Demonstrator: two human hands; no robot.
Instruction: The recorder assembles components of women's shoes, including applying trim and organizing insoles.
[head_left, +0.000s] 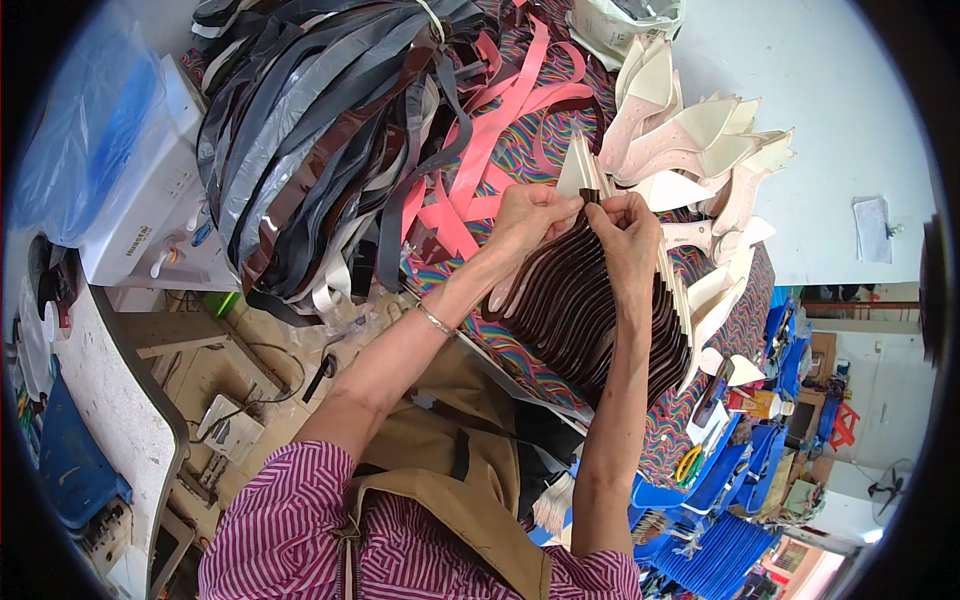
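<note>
At the far end of the row of glossy dark brown strips (570,315), both hands meet, fingertips nearly touching. Left hand (532,218): thumb and index pinched nearly together, other fingers curled, on the small dark brown end piece (590,195). Right hand (626,232): same pinch, from the other side of that piece. Can't tell if the piece is loose or part of a strip. Strips lie overlapped side by side, running from under the hands toward the person, on a desk covered with wavy multicolour cloth (657,452). White pieces (672,285) line the row's right side. Off-white shoe-upper-like parts (690,145) heaped beyond and right of the right hand. Pink strips (512,110) loose, beyond the left hand. Big tied bundle of black, grey and brown strips (320,140) farther left. Yellow-handled scissors (688,464) near the desk's right edge, well apart from the hands. Metal bangle (435,320) on left wrist; tan apron (480,515) over striped shirt (275,520).
</note>
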